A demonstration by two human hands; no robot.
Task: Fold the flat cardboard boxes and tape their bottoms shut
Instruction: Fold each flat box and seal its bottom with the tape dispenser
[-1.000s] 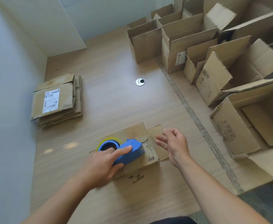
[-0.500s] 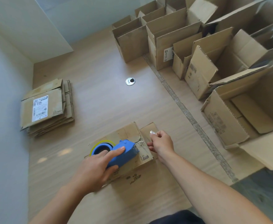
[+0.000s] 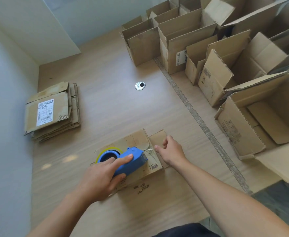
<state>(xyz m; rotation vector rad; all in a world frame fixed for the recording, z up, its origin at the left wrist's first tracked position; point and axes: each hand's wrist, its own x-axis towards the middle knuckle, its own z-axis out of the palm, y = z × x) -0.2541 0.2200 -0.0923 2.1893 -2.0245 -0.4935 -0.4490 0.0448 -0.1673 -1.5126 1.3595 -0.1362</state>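
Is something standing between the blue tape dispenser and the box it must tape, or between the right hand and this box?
Nothing visible does. The left hand grips the blue tape dispenser, which sits directly on the cardboard box. The right hand is at the box's right edge, apparently touching it; its grip is unclear.

tape dispenser 1 | flat-box stack 1 | open boxes 6+

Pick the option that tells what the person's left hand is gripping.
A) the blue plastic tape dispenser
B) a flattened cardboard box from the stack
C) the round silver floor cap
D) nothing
A: the left hand curls round the blue plastic tape dispenser, which rests on the cardboard box nearest the person.
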